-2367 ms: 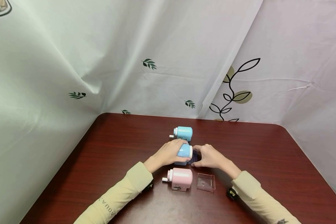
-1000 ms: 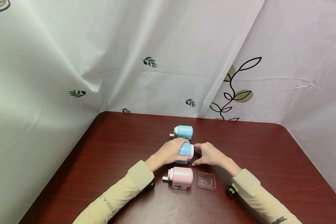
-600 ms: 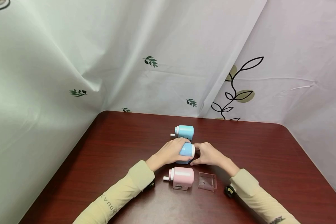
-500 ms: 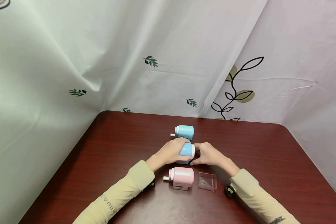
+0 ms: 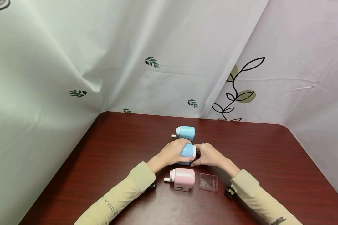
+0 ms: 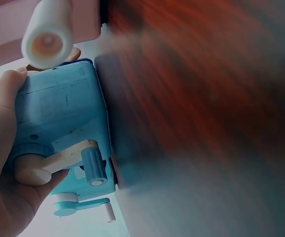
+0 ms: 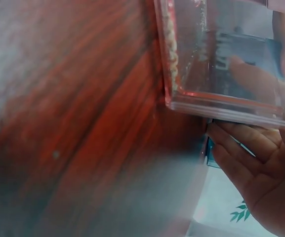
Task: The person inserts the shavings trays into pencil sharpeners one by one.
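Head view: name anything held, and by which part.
Left hand: the middle blue sharpener, by its body. Right hand: cannot tell whether it holds anything.

Middle sharpener (image 5: 187, 150) partly hidden; left-wrist view: pink sharpener (image 6: 87, 20) cut off, tabletop (image 6: 211, 108) blurred.

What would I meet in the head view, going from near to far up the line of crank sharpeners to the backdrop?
Pink sharpener → blue sharpener, gripped by the left hand → turquoise sharpener → white leaf-print curtain.
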`<state>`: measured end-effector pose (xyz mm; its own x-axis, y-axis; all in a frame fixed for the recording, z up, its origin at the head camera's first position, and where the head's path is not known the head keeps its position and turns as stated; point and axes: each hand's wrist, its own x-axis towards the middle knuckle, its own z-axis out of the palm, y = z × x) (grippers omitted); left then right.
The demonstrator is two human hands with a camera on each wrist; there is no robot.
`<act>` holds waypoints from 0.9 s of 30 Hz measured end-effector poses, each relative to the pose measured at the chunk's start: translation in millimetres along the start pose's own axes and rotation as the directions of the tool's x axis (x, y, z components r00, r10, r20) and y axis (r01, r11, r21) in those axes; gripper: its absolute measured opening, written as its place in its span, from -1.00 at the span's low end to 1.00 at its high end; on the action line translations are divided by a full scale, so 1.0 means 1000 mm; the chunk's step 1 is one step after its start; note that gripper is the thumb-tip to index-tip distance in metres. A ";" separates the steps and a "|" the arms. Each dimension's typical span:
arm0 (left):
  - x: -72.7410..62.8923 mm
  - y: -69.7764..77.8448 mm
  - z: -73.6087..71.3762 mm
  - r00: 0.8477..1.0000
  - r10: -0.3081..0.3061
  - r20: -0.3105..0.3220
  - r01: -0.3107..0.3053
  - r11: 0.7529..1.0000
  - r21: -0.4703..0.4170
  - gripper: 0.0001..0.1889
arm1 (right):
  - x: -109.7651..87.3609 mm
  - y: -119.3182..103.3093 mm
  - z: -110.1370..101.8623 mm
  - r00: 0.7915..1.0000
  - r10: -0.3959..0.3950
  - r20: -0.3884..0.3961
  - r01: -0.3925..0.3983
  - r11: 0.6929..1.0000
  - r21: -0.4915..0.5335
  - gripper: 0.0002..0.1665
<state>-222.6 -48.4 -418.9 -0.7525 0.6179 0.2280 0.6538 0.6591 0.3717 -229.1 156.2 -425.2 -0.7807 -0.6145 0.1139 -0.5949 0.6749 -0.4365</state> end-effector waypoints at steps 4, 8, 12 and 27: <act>0.000 0.000 0.001 1.000 0.000 -0.007 0.000 1.000 0.000 -0.41 | 0.001 0.000 0.002 1.000 0.000 -0.010 0.000 1.000 0.004 -0.35; 0.000 -0.001 0.002 1.000 0.007 -0.015 -0.007 1.000 0.000 -0.41 | 0.001 -0.001 0.004 1.000 -0.002 -0.027 0.003 1.000 0.017 -0.32; 0.001 -0.001 0.003 1.000 0.018 -0.024 -0.018 1.000 -0.003 -0.42 | 0.000 -0.002 0.004 0.999 0.011 -0.034 -0.010 1.000 0.022 -0.29; 0.001 -0.001 0.004 0.999 0.039 -0.039 -0.038 0.999 0.010 -0.42 | 0.002 0.001 0.010 0.998 0.040 -0.050 -0.038 0.998 0.049 -0.30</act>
<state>-223.7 -46.9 -422.4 -0.7292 0.6259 0.2767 0.6829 0.6390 0.3540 -229.5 151.7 -434.0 -0.8125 -0.5658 0.1404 -0.5549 0.6768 -0.4838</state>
